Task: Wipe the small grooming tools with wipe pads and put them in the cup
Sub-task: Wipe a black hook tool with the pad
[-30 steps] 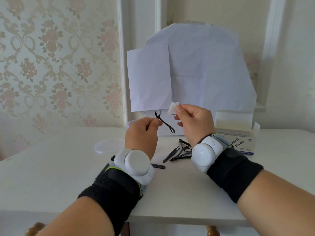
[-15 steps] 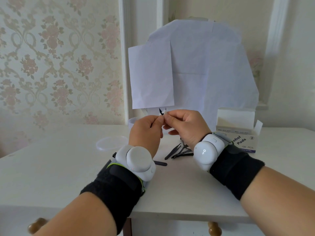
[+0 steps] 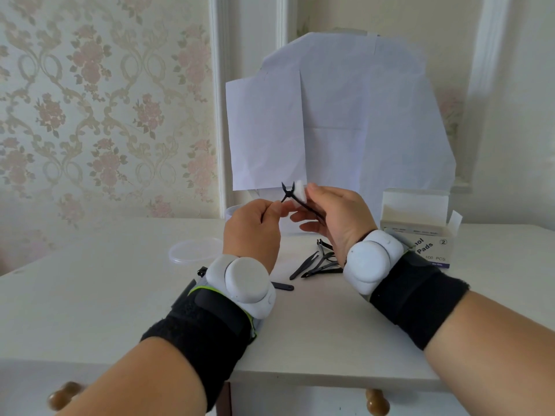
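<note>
Above the white table (image 3: 90,310) I hold a small black metal cuticle nipper (image 3: 295,198) in the air: my left hand (image 3: 253,232) pinches one handle between thumb and forefinger, while my right hand (image 3: 336,217) presses a white wipe pad (image 3: 300,190) against its upper part, fingertips clamped on the pad just beside the spread tips.

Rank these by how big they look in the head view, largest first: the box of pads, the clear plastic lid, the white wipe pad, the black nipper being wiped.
1. box of pads, partly hidden by the right wrist
2. clear plastic lid
3. black nipper, partly hidden by the hands, so unsure
4. white wipe pad, mostly hidden
</note>
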`<action>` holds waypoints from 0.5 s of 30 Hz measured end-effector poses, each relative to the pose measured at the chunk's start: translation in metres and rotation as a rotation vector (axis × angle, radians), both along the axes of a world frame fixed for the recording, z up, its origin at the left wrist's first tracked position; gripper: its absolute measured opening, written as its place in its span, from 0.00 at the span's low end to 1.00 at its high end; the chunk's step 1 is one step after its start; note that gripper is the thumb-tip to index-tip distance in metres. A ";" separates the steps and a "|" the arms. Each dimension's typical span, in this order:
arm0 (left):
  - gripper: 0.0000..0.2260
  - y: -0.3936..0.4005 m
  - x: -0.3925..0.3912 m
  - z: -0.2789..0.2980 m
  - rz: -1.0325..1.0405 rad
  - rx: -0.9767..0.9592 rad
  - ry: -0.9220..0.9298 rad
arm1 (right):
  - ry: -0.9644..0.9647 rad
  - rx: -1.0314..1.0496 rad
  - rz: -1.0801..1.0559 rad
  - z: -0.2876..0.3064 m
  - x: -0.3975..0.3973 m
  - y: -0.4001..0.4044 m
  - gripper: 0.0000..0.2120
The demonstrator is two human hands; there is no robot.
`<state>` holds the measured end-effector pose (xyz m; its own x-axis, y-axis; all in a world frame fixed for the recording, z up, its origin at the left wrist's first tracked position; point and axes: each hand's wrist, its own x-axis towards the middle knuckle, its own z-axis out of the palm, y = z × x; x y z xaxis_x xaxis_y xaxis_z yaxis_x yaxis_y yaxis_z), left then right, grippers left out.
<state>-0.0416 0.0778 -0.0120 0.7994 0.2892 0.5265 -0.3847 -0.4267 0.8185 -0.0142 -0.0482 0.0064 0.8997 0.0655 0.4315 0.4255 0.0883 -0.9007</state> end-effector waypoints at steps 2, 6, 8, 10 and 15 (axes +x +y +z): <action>0.11 0.000 0.000 0.000 0.004 0.017 -0.005 | 0.042 0.044 0.035 -0.001 0.002 -0.002 0.13; 0.11 0.001 0.001 0.000 0.011 0.025 -0.006 | 0.016 0.026 0.053 -0.006 0.004 -0.004 0.09; 0.11 0.001 0.001 0.000 -0.001 0.018 -0.005 | -0.016 -0.016 0.046 -0.007 0.006 -0.006 0.08; 0.11 0.000 0.000 0.000 -0.010 0.013 0.001 | -0.051 -0.080 0.027 -0.008 0.005 -0.008 0.07; 0.12 -0.002 -0.001 0.001 -0.036 0.008 0.006 | -0.203 -0.284 -0.159 -0.007 0.004 -0.007 0.05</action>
<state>-0.0427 0.0762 -0.0114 0.8127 0.2559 0.5235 -0.3950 -0.4187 0.8177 -0.0107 -0.0550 -0.0009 0.8065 0.0746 0.5866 0.5859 -0.2342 -0.7758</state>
